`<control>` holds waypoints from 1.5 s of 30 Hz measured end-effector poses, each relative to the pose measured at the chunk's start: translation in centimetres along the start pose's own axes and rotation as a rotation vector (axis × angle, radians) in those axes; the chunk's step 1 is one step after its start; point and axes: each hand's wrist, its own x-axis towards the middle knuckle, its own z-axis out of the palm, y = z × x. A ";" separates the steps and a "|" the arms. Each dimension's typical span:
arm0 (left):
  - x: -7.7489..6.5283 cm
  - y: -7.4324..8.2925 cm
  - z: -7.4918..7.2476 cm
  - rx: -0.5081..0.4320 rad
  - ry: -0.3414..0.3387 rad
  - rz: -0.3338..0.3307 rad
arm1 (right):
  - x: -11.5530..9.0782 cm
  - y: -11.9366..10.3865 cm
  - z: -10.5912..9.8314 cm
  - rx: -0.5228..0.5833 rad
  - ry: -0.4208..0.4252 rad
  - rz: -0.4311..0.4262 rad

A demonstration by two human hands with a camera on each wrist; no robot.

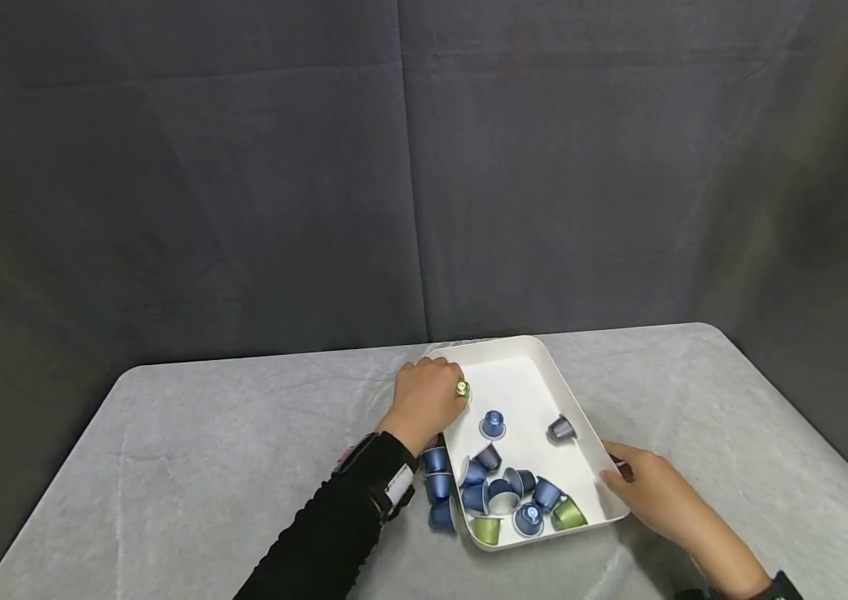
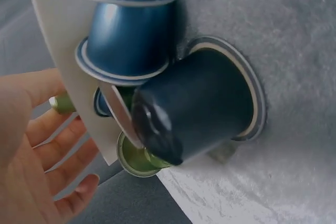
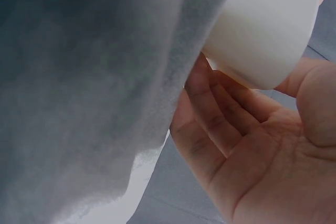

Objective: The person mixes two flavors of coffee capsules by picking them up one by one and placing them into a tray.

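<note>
A white tray point(image 1: 517, 383) holds several coffee capsules, mostly blue, such as a blue capsule point(image 1: 494, 422), plus a grey capsule point(image 1: 561, 429) and a green capsule point(image 1: 569, 513). My left hand point(image 1: 427, 400) is over the tray's left edge and pinches another green capsule point(image 2: 64, 103), whose end also shows by the fingers in the head view. At the tray's right near corner, my right hand point(image 1: 652, 487) grips the rim. In the right wrist view its fingers point(image 3: 210, 114) curl beneath the tray wall point(image 3: 262, 40).
Several blue capsules point(image 1: 437, 486) stand in a row outside the tray's left wall. A dark blue capsule point(image 2: 202, 95) is close to the left wrist camera. Pale cloth covers the table point(image 1: 244, 433); a dark grey curtain point(image 1: 244, 208) hangs behind it.
</note>
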 end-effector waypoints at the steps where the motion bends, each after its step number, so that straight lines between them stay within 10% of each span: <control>1: 0.0 0.0 0.1 0.005 -0.009 0.001 | 0.0 0.0 0.0 -0.002 -0.001 0.002; 22: 0.0 0.5 0.8 0.064 -0.012 0.032 | -0.1 -0.1 -0.2 -0.006 -0.013 0.013; 45: -0.8 0.0 0.3 -0.071 -0.001 -0.027 | -0.5 0.0 -0.1 0.000 -0.005 -0.006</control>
